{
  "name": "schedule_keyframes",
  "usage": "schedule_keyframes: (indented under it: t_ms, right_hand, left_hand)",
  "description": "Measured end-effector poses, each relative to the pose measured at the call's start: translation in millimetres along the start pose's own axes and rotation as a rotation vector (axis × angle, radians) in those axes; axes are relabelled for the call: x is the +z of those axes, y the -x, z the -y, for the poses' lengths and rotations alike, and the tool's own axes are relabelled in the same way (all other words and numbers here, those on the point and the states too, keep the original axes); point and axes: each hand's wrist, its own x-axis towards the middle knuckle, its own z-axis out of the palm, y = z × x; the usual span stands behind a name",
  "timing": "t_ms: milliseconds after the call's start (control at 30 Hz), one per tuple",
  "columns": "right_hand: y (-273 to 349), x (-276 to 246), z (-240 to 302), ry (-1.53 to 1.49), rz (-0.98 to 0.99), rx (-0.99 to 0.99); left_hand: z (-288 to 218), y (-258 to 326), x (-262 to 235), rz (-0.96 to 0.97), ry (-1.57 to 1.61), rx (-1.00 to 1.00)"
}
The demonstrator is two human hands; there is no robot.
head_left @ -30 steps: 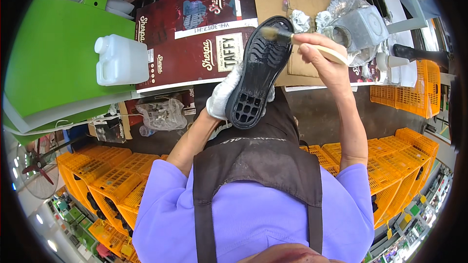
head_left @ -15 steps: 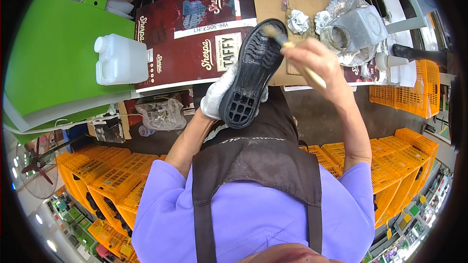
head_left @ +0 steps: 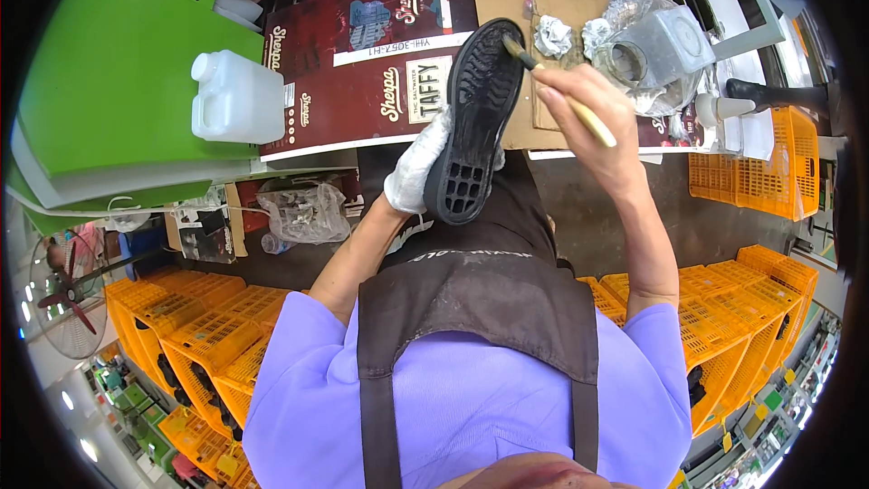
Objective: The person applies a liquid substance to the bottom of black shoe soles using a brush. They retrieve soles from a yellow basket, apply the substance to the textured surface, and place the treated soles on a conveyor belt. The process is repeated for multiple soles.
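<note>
A black shoe sole [head_left: 472, 127] is held tilted above the bench edge, its ribbed end away from me and its square hollows toward me. My left hand [head_left: 418, 167], in a white glove, grips it from the left side and beneath; some fingertips show on the right edge. My bare right hand [head_left: 593, 109] is closed around the pale wooden handle of a brush [head_left: 579, 107]. The brush's bristles touch the sole near its far right rim. The ribbed surface looks dark and slightly shiny.
Dark red printed cardboard [head_left: 353, 91] and brown cardboard [head_left: 507, 0] cover the bench. At left stands a white plastic jug [head_left: 240, 100]; at right are a clear plastic container [head_left: 670, 45], crumpled white wads [head_left: 553, 37] and a white nozzle bottle [head_left: 724, 109]. Orange crates [head_left: 751, 163] stand around.
The brush has moved from the middle of the sole's far end to its right rim. Whitish streaks on the sole now look darker. The sole has shifted slightly away from me.
</note>
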Motion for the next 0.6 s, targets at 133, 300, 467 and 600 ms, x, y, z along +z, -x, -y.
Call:
schedule_keyframes:
  t_ms: [133, 300, 467, 600]
  right_hand:
    - [31, 13, 31, 0.025, 0.188, -0.141]
    - [45, 10, 60, -0.320, 0.379, -0.162]
    - [2, -9, 36, -0.622, 0.501, 0.633]
    - [-34, -11, 5, -0.464, 0.340, 0.646]
  left_hand:
    - [-2, -6, 12, -0.232, -0.021, 0.124]
    - [-9, -4, -6, 0.039, -0.029, 0.136]
    - [14, -2, -24, -0.128, -0.036, 0.056]
    - [17, -1, -26, -0.062, -0.446, 0.111]
